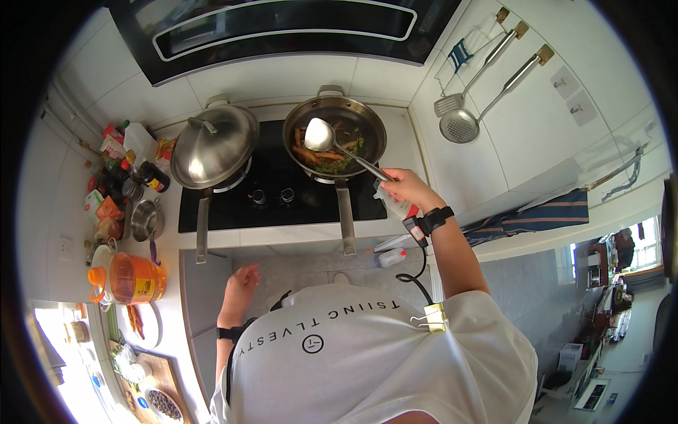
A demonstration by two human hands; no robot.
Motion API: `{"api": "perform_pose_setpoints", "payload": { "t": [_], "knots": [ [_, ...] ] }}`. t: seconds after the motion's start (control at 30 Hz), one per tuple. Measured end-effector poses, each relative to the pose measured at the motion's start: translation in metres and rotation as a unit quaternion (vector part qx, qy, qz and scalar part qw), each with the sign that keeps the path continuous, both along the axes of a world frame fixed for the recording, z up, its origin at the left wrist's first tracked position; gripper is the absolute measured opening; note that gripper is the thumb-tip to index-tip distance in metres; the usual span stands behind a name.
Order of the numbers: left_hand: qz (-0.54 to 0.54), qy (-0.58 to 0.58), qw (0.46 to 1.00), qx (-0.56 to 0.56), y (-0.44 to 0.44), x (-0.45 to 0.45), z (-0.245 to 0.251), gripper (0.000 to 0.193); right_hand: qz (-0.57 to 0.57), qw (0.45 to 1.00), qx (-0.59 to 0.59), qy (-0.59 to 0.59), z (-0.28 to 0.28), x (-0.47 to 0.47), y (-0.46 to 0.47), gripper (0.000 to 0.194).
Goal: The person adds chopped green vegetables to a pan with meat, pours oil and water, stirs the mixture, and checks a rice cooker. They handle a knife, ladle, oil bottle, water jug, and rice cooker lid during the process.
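My right hand (408, 186) grips the handle of a steel wok spatula (320, 135). The spatula's blade is over a frying pan (377, 119) on the right side of the black hob (270, 212). In that pan lie long browned pieces of food (318, 157) and chopped green herbs (335, 168). Its long handle (344, 222) points towards me. My left hand (242, 283) hangs beside my body in front of the counter, fingers loosely curled, holding nothing. On the hob's left side, a domed steel lid (214, 146) covers another pan, hiding what is inside.
Bottles, packets and a small steel pot (146, 220) crowd the left counter. Nearer me are an orange oil jug (132, 278), a white plate (151, 328) with brown food and a wooden board (161, 368). A skimmer (460, 126) hangs on the right wall. A range hood (286, 47) is above.
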State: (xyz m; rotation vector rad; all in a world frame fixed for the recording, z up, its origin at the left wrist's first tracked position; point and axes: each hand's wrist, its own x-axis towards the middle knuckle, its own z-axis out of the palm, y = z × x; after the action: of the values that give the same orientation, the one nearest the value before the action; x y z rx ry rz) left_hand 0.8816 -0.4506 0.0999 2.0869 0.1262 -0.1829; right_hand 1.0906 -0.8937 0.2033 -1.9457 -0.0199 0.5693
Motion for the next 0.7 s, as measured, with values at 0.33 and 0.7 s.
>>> {"api": "perform_pose_setpoints", "payload": {
  "t": [0.33, 0.7],
  "knots": [
    [-0.005, 0.013, 1.000, -0.016, 0.007, 0.006, -0.006, 0.023, 0.053, 0.962, -0.173, -0.203, 0.016, -0.034, -0.021, 0.032],
    [-0.016, 0.014, 1.000, -0.007, 0.004, 0.014, -0.006, 0.023, 0.000, 0.842, -0.440, -0.313, -0.027, -0.021, -0.006, 0.043]
  ]
}}
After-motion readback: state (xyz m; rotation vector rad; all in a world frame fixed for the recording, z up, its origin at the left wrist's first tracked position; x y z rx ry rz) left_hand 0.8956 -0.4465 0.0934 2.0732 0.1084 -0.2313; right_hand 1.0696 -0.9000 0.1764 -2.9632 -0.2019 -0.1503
